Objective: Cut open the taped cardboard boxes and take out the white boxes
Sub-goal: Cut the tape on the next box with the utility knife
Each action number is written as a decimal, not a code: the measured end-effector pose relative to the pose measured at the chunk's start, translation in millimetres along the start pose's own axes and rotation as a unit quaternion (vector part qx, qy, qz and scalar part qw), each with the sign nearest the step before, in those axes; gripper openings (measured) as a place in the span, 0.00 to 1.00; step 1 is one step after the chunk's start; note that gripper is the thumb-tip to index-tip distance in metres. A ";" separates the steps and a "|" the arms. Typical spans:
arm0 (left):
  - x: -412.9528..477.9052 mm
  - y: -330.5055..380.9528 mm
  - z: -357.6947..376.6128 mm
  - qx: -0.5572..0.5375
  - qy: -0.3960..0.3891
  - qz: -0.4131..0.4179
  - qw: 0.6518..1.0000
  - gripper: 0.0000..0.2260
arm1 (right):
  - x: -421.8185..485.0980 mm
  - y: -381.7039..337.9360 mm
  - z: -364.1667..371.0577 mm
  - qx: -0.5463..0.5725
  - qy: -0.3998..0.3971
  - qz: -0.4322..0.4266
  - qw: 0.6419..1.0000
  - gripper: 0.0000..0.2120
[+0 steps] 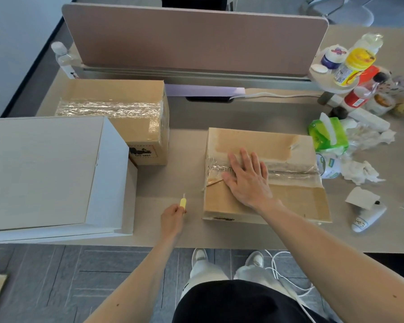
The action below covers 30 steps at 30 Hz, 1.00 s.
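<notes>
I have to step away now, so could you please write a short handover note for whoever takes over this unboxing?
Left hand grips the yellow cutter, tip pointing away, just left of the near cardboard box.
Right hand lies flat, fingers straight, on that box's taped seam.
The far cardboard box stands at the back left, its tape apparently uncut.
Done: one white box sits at the front left.
Left: slit the near box's tape, lift out its contents, then do the far box.
</notes>
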<state>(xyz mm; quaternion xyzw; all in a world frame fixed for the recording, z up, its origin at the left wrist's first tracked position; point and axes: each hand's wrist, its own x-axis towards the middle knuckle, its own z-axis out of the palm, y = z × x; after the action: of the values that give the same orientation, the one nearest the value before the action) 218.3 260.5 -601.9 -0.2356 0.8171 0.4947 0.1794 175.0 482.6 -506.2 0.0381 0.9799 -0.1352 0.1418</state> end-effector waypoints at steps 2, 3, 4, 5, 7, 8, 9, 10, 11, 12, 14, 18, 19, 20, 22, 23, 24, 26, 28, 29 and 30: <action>1.8 -4.4 3.4 0.055 -0.003 0.017 0.998 0.18 | -0.1 -0.2 0.1 -0.001 0.003 0.000 1.000 0.30; 2.4 -6.6 3.9 0.083 -0.008 0.020 0.996 0.19 | -0.2 -0.2 0.3 -0.003 0.005 -0.001 1.000 0.30; 2.8 -7.9 4.0 0.105 -0.012 0.022 0.994 0.19 | -0.2 0.1 0.0 -0.004 0.005 -0.001 1.000 0.30; 3.4 -9.7 4.3 0.120 -0.014 0.021 0.992 0.18 | 0.0 0.7 0.4 -0.005 0.005 -0.002 1.000 0.30; 3.1 -11.1 3.3 0.131 -0.014 0.014 0.991 0.12 | 0.2 1.1 -0.4 -0.003 0.002 -0.003 1.000 0.30; 2.7 -11.6 2.7 0.125 -0.009 0.007 0.992 0.08 | 0.2 1.5 -0.9 -0.002 0.000 -0.006 1.000 0.30; 1.9 -11.8 2.4 0.119 -0.002 0.001 0.993 0.06 | 0.0 2.2 -1.4 0.000 -0.001 -0.009 1.000 0.30; 1.3 -11.2 1.9 0.123 0.003 -0.004 0.992 0.06 | 0.0 2.9 -2.3 0.003 -0.003 -0.014 1.000 0.30; 0.9 -10.2 1.3 0.134 0.003 -0.011 0.991 0.06 | -0.2 3.9 -3.1 0.006 -0.006 -0.018 1.000 0.30; 0.7 -9.9 0.7 0.144 0.002 -0.016 0.989 0.06 | -0.7 4.9 -3.7 0.009 -0.009 -0.022 1.000 0.30; 1.6 -11.2 -0.1 0.159 -0.006 -0.026 0.987 0.05 | -0.6 6.8 -4.5 0.014 -0.010 -0.028 0.999 0.30; 2.8 -15.6 -4.6 0.190 -0.014 -0.038 0.981 0.02 | -1.3 7.7 -7.3 0.034 -0.014 -0.036 0.999 0.30; 4.0 -15.3 -5.5 0.195 -0.012 -0.040 0.980 0.03 | -1.5 8.3 -8.7 0.041 -0.020 -0.038 0.998 0.30; 5.1 -14.4 -6.8 0.202 -0.011 -0.041 0.978 0.04 | -1.3 9.4 -10.6 0.049 -0.027 -0.041 0.998 0.30; 6.5 -10.7 -9.8 0.219 -0.005 -0.042 0.975 0.08 | -0.3 12.7 -15.4 0.065 -0.040 -0.049 0.996 0.31; 6.6 -7.0 -11.6 0.219 0.002 -0.047 0.975 0.10 | -0.4 14.6 -18.7 0.070 -0.045 -0.054 0.995 0.31; 6.4 -1.7 -13.7 0.208 0.013 -0.049 0.977 0.11 | -0.9 16.9 -22.3 0.072 -0.047 -0.061 0.994 0.30; 6.6 19.0 -16.8 0.174 0.038 -0.027 0.984 0.12 | -1.8 22.0 -29.4 0.087 -0.049 -0.071 0.992 0.29; 8.5 55.4 -17.0 0.134 0.068 0.031 0.988 0.10 | -3.4 27.9 -36.1 0.121 -0.040 -0.065 0.990 0.25; 10.2 78.7 -16.0 0.105 0.087 0.074 0.988 0.09 | -4.2 31.6 -39.2 0.133 -0.025 -0.057 0.989 0.23; 13.4 101.9 -14.4 0.072 0.101 0.118 0.985 0.08 | -5.5 35.5 -41.9 0.130 -0.005 -0.049 0.990 0.20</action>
<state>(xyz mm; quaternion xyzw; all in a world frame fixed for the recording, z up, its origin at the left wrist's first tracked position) 149.0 285.6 -528.7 -0.1726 0.8867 0.4257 0.0524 173.1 528.1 -475.0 0.0077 0.9538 -0.2687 0.1339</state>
